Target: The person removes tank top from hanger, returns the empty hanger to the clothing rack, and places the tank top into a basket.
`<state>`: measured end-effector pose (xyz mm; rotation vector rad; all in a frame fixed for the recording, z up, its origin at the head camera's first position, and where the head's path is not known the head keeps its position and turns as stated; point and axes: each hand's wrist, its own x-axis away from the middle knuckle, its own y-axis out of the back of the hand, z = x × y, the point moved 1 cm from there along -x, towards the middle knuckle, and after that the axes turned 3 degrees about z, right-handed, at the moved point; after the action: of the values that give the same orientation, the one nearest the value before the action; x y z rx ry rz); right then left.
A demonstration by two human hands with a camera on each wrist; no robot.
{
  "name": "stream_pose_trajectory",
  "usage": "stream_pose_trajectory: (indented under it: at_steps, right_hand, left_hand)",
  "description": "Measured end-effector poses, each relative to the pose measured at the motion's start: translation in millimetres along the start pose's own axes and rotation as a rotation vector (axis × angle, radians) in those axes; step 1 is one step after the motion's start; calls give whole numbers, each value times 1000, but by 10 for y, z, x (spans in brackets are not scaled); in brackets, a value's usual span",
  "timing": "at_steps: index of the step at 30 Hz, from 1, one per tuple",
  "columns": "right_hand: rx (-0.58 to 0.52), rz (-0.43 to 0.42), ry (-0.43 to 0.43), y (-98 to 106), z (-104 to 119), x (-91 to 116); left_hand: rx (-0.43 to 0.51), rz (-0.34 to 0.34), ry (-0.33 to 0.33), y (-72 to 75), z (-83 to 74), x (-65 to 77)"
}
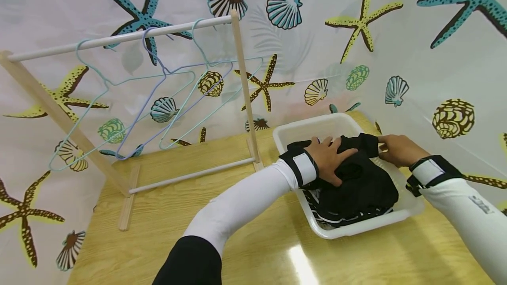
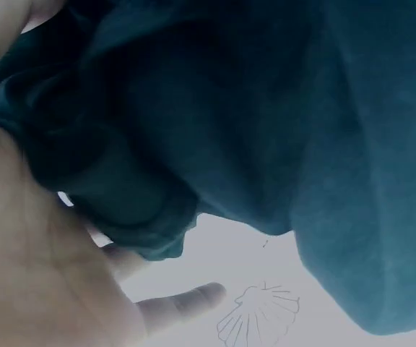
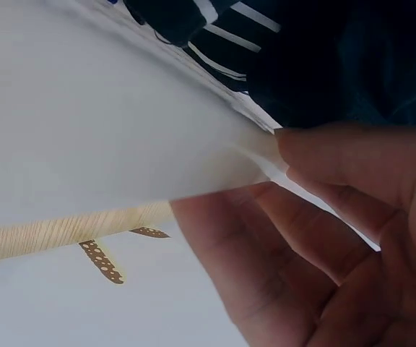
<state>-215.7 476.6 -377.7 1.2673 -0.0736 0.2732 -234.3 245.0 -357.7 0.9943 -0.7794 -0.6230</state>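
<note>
A white plastic tub (image 1: pixel 283 133) on the table holds a heap of dark clothes. On top lies a black garment (image 1: pixel 362 188); beneath it, black cloth with white stripes (image 1: pixel 313 201) shows. My left hand (image 1: pixel 326 159) rests on the black garment with its fingers spread. In the left wrist view, the dark cloth (image 2: pixel 251 130) hangs past the palm. My right hand (image 1: pixel 400 149) is at the tub's right rim. In the right wrist view, its thumb and fingers pinch the tub's edge, with the tub's outer wall (image 3: pixel 107 130) beside them and dark cloth just above the thumb.
To the left stands a wooden rack with a white bar (image 1: pixel 119 40). Teal hangers (image 1: pixel 104 85) and a purple hanger (image 1: pixel 164 74) hang from it. The wooden table (image 1: pixel 237 236) runs beneath everything. A sheet printed with starfish and shells (image 1: pixel 309 52) covers the walls behind.
</note>
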Motion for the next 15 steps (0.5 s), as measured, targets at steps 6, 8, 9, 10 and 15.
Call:
stream_pose_trajectory:
  at_steps: [6,8,9,10,15]
  right_hand:
    - [-18,43,-34,-5,-22,-3]
    - [-21,49,-37,-8,-39,2]
    - [-23,50,-38,-8,-47,3]
    - [-29,50,-43,-7,-53,2]
    - [-61,58,-54,-12,-76,-2]
  left_hand:
    - [27,-4,15,41,30,4]
    - [32,-16,7,59,51,7]
    - [36,-20,2,68,63,13]
    - [39,-23,-2,76,77,18]
    - [89,-22,-42,84,157,80]
